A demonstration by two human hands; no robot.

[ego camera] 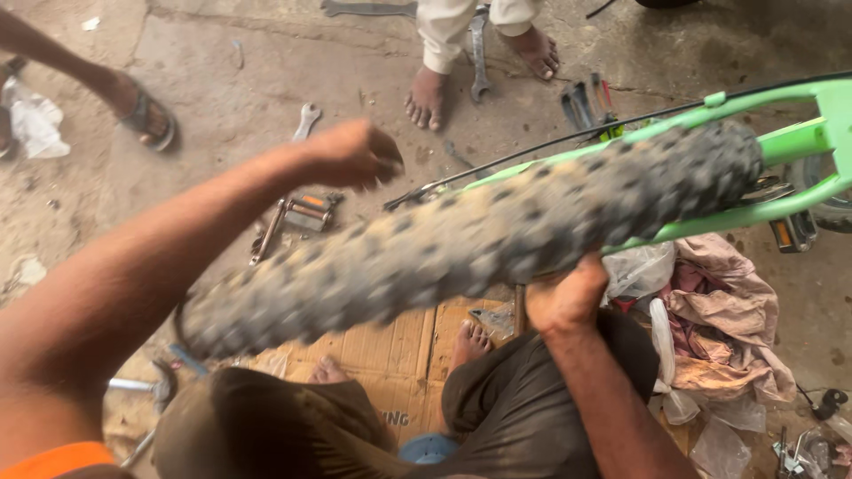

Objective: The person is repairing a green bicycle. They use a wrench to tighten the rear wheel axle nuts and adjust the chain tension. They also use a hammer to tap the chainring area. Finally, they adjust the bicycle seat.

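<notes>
A dusty knobby bicycle tyre runs across the middle of the view, mounted in a bright green bicycle frame. My right hand grips the near side of the tyre from below. Beyond the tyre's far side, my left hand is raised with fingers curled; whether it holds anything is unclear. A black cable runs along the frame. My knees in dark shorts and my bare feet rest on flattened cardboard.
Wrenches and small metal parts lie on the concrete floor. Another person's bare feet stand at the top, a sandalled foot at top left. Rags and plastic bags pile at right. A hammer lies lower left.
</notes>
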